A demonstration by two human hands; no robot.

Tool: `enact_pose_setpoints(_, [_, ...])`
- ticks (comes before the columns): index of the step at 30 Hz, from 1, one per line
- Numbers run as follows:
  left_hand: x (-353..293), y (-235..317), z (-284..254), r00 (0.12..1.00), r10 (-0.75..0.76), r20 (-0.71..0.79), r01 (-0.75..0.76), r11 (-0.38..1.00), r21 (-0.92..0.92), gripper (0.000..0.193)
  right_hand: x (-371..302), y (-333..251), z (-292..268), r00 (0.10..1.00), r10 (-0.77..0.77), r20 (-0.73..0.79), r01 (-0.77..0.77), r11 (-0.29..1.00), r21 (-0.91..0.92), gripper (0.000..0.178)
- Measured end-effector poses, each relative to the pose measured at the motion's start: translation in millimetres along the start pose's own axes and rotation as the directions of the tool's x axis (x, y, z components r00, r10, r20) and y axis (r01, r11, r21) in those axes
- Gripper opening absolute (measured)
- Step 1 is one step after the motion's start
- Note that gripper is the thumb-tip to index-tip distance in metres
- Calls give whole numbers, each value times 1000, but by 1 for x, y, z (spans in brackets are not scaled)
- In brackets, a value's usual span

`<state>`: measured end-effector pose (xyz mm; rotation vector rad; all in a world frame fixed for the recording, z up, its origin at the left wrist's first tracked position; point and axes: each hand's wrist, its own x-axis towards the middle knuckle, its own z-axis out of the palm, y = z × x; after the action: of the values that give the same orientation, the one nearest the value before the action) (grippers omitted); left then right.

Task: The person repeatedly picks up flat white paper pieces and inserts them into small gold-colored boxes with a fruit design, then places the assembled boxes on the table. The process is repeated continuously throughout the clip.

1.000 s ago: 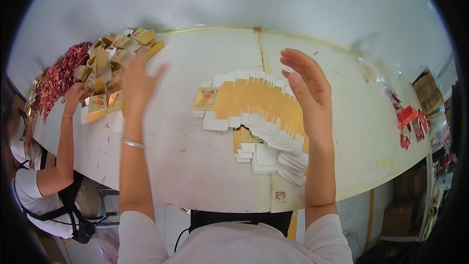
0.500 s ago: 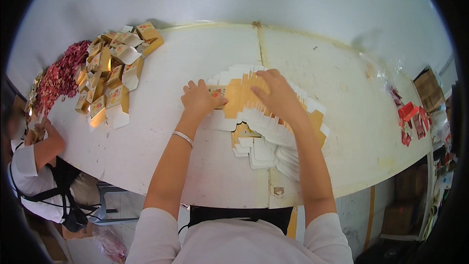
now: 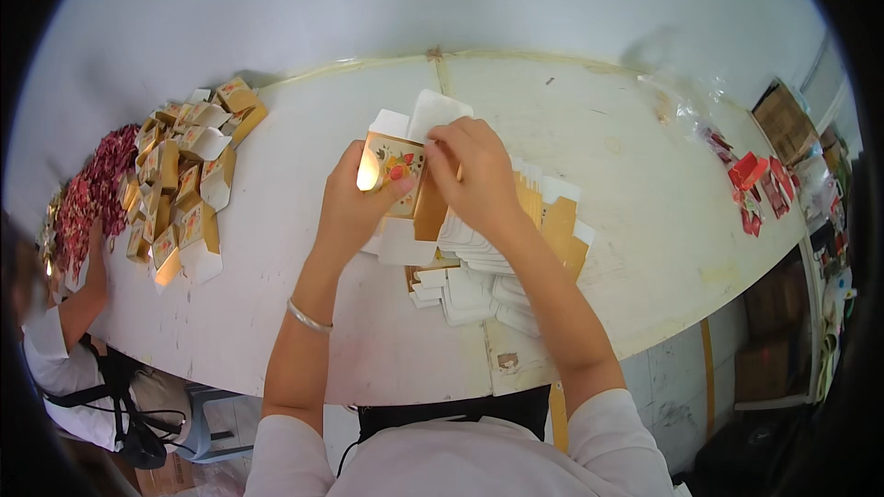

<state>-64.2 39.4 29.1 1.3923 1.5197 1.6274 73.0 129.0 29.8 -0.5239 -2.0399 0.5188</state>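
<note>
A gold carton with a red floral print [image 3: 401,158] is up in front of me, partly opened into a box shape, with white flaps sticking out at its top and bottom. My left hand [image 3: 352,207] grips it from the left, thumb across the printed face. At its upper right edge, the bent fingers of my right hand [image 3: 474,170] close on the side by the tall white flap; the fingertips are partly hidden. Beneath my right forearm lies a fanned pile of flat gold-and-white cartons [image 3: 470,290].
At the left is a heap of opened gold cartons [image 3: 189,175], beside a mound of dark red small pieces [image 3: 97,179]. A co-worker's arm [image 3: 90,290] reaches into that mound. Red packets [image 3: 750,175], clear plastic [image 3: 686,101] and a brown box [image 3: 785,118] lie at the right.
Both hands have brought one carton off the fanned pile, and it has gone from flat to partly opened. The co-worker's hand has moved into the red mound. The whole view has shifted slightly.
</note>
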Motion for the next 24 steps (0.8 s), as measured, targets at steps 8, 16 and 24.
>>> enact_pose_setpoints(8, [-21,13,11,994,110,22,-111,992,62,29,3,-20,-11,965,-168,-203,166,986,-30,14])
enact_pose_setpoints(16, [-33,10,0,795,-127,593,511,667,-542,82,-3,-26,-9,881,-245,-405,278,960,25,38])
enact_pose_setpoints(24, [-24,9,0,895,-210,394,365,852,-375,86,-2,-46,-32,843,-263,-469,440,839,321,12])
